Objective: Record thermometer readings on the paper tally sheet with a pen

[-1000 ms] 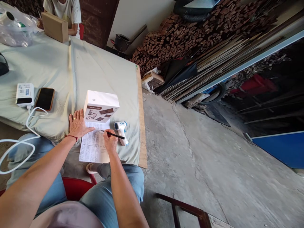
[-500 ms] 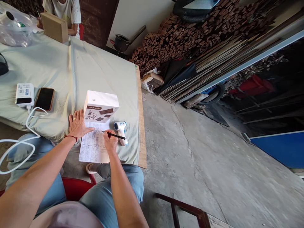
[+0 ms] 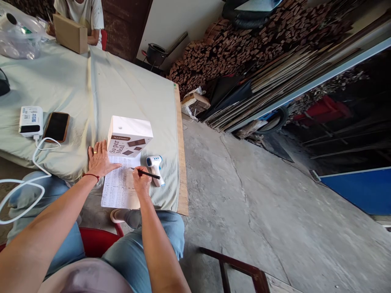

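Observation:
My right hand grips a black pen, its tip over a sheet of paper covered in small writing. Flat on the paper's left edge and the cloth lies my left hand, fingers spread and thumb pointing right. Behind the paper a white box marked "Su-per Meal" stands upright, close to my left fingertips. Just right of my right hand, a white and blue infrared thermometer rests on the cloth. The paper's near edge reaches past the table edge.
A phone and a white power bank with a looping cable lie to the left. Across the table, a person sits behind a cardboard box, near a clear plastic tub. A dark red frame stands on the floor.
Almost nothing differs. The pen's back end has shifted very slightly left; both hands and the objects stay in place.

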